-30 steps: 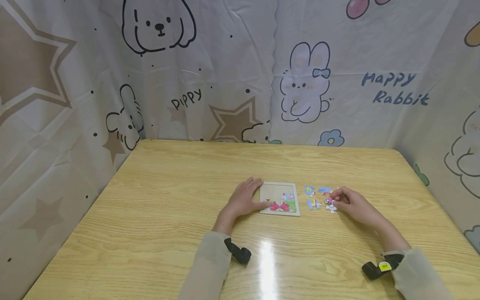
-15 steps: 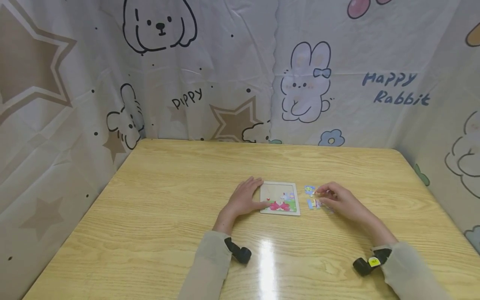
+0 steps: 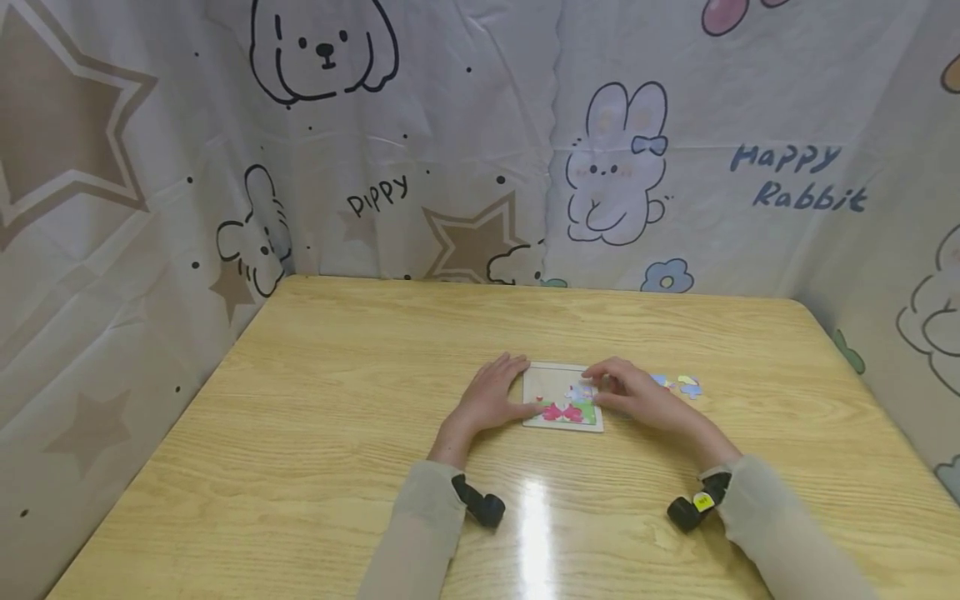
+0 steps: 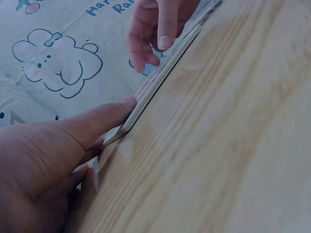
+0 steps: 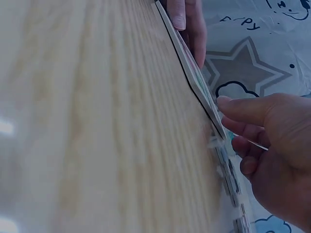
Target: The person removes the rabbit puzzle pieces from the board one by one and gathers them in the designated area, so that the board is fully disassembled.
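A square jigsaw puzzle tray (image 3: 561,427) lies on the table, with pink and green pieces along its near side and a pale blue piece (image 3: 576,392) at its right. My left hand (image 3: 491,400) grips the tray's left side, its thumb over the near corner and its fingers by the far corner. Over the tray's right edge is my right hand (image 3: 637,396), its thumb and index finger apart in the right wrist view, with nothing visible between them. Loose puzzle pieces (image 3: 690,386) lie beyond that hand, which hides others.
The wooden table (image 3: 337,400) carries the tray and the pieces. Printed cloth (image 3: 450,150) hangs behind the table and along both sides. Black cameras (image 3: 480,504) are strapped at both wrists.
My right hand has moved left from the loose pieces to the tray's right edge, uncovering pieces at the far right. The left hand stays at the tray.
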A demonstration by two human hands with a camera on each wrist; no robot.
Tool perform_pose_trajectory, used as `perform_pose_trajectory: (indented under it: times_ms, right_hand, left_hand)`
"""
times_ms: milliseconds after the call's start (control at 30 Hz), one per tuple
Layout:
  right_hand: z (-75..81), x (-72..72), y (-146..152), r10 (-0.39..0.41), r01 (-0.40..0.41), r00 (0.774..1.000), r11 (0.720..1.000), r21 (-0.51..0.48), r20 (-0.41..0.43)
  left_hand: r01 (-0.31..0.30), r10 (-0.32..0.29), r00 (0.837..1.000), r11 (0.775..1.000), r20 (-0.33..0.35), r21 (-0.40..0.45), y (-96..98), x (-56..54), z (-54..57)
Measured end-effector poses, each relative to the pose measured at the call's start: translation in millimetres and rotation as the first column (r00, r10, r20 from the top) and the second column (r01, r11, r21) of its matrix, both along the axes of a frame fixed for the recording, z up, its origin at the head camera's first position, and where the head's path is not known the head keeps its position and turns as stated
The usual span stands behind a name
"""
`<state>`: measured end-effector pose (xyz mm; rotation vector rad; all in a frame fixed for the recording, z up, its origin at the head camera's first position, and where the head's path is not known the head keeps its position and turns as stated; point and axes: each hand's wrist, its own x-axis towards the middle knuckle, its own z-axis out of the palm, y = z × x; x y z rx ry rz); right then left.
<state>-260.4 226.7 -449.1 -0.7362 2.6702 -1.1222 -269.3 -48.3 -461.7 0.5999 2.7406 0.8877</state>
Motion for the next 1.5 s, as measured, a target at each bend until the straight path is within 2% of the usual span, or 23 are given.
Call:
perform_pose_trajectory:
  times_ms: [267,500,800,933,1267,1500]
  right_hand:
    - [2.5,-4.1,-11,0.08,-0.082,0.996,0.995,0.049,0.04]
    - [3.4,-6.5,-13,0.085,-0.09,0.992,0.994,0.057,0.089]
    - [0.2,-5.7,-9,0.069,-0.069,0.997,0.998,0.001,0.046]
    - [0.4,-4.7,-9,0.063,-0.063,0.998,0.998,-0.006,0.0]
    - [6.2,-0.2,-12,0.017,-0.017,0.996,1.0,-0.005,-0.083]
    - [4.8,4.1,-2,-0.034,0.032,0.989,0.999,-0.018,-0.141]
  left_hand:
    - [-0.001,0.001,1.0,1.0,0.022,-0.002,0.1,0.5,1.3]
    - [-0.006,0.006,1.0,1.0,0.017,-0.001,-0.2,-0.1,1.6]
    - [-0.008,0.008,1.0,1.0,0.018,-0.005,1.9,0.6,3.9]
    - [-0.012,0.012,1.0,1.0,0.017,-0.005,2.1,0.9,4.5]
    - [-0.007,0.007,1.0,1.0,0.015,-0.006,1.9,0.9,4.4]
    - [0.0,0.0,1.0,1.0,0.013,0.006,1.2,2.2,5.2]
